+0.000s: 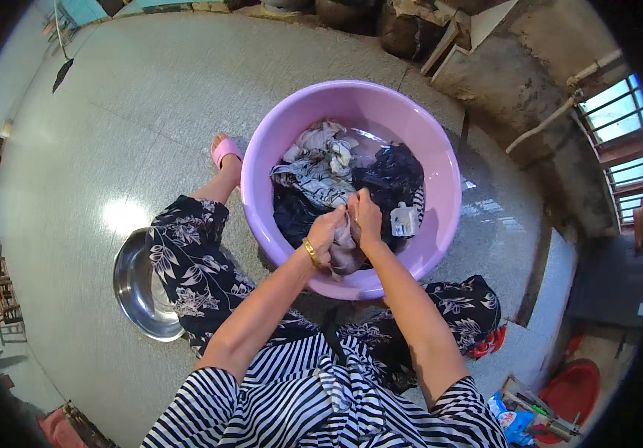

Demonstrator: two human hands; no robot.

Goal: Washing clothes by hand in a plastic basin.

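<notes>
Speckled grey floor, purple basin centre frame. Left hand and right hand clamped together on grey garment at near rim; soaked clothes heap seemingly unscrubbed.

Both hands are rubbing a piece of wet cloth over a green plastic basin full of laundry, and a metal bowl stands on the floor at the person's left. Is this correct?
Not quite: the basin is purple, not green, as the head view shows. The rest holds: the left hand and right hand grip a wet cloth over the laundry, and the metal bowl stands on the floor at the person's left.
</notes>
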